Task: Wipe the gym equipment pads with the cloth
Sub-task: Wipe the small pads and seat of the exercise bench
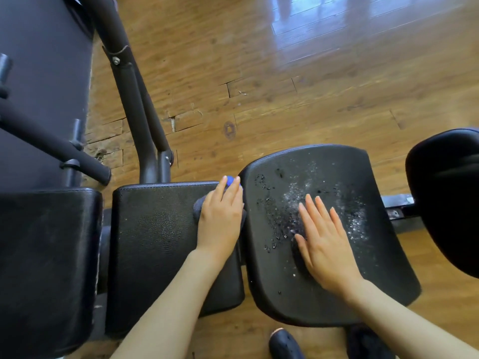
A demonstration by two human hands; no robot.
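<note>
**Q:** What were your hands doing at that moment?

**A:** Your left hand lay flat, fingers straight and close together, pressing a dark cloth onto the far right corner of the rectangular middle pad. Something bright blue peeked out past your fingertips; I could not tell what it was. Your right hand rested on the curved seat pad with fingers straight and slightly spread, gripping nothing that showed.

**Q:** Which step was that?

**A:** By my reading you were wiping the middle pad, with the cloth at its edge just beside the seat pad. The seat pad carried droplets and a whitish wet patch beside your right fingers, so it looked unwiped. Another black pad sat to the left, a fourth at far right.

**Q:** What would the next move need?

**A:** Probably carrying the cloth across the gap onto the wet seat pad and lifting your right hand clear.
</note>
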